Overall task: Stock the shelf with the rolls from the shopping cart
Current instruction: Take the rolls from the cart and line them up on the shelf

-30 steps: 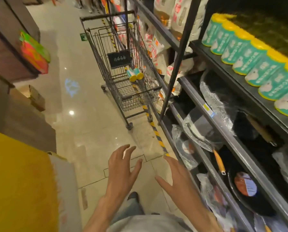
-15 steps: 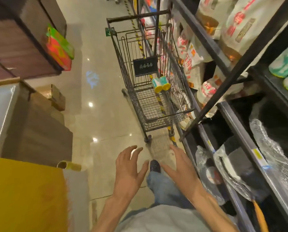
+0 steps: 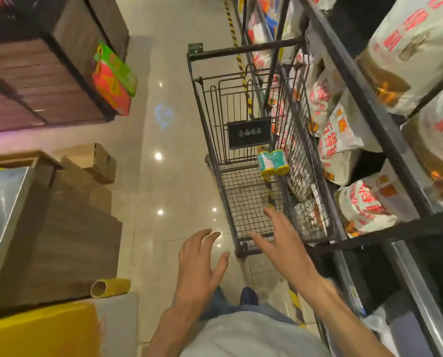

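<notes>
A shop aisle; wire shopping cart; shelving of bagged goods

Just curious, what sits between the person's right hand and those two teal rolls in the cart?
In the head view, only bare wire basket floor of the shopping cart lies between the right hand and the rolls.

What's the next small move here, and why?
Probably reach the right hand further into the cart toward the two rolls. Both hands are open and hold nothing; the right is over the cart's near end, and the rolls lie at the far end by the black sign.
</notes>
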